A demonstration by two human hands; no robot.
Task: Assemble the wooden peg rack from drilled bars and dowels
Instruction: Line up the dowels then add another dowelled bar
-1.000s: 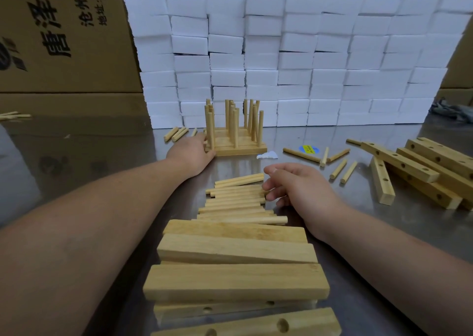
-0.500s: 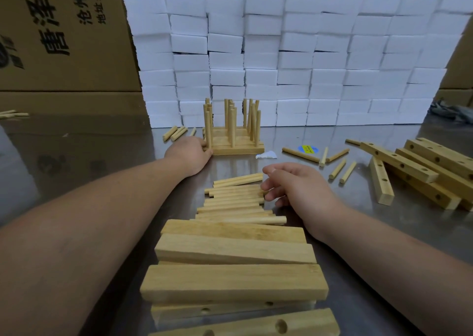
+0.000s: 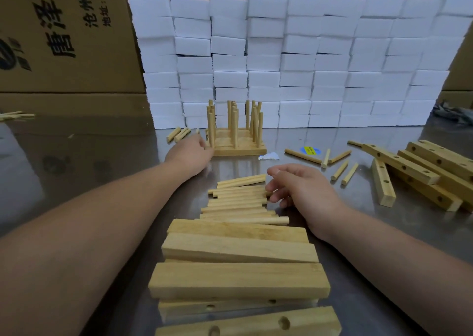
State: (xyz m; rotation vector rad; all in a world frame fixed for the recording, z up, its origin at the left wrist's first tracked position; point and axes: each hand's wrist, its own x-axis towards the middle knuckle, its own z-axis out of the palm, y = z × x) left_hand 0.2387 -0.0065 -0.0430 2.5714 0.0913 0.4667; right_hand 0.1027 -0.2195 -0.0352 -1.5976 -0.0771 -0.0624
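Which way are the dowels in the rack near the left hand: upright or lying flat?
Upright. The rack dowels stand on end in the wooden base, a few leaning slightly.

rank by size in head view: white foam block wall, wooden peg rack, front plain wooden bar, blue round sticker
white foam block wall
front plain wooden bar, wooden peg rack: unsure, bar nearer
blue round sticker

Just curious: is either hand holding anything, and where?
Nothing clearly gripped: left hand touches the peg rack's near-left corner; right hand touches the dowels' right ends.
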